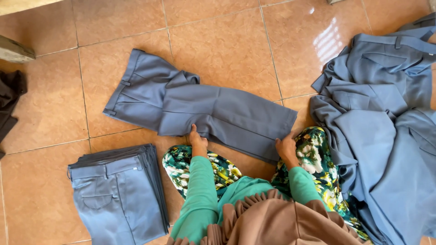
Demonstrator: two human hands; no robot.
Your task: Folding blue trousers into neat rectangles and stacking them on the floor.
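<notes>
- A folded stack (119, 195) of grey-blue trousers is seen at the lower left, well apart from both hands.
- One pair of trousers (200, 106) is laid flat on the tiled floor (218, 41), its long axis running from the waistband at upper left to the hems at lower right.
- The left hand (197, 140) is pressed on the near edge at mid-leg, fingers closed on the cloth.
- The right hand (286, 146) is pinching the hem end.
- An unfolded heap (386, 127) lies at the right.
</notes>
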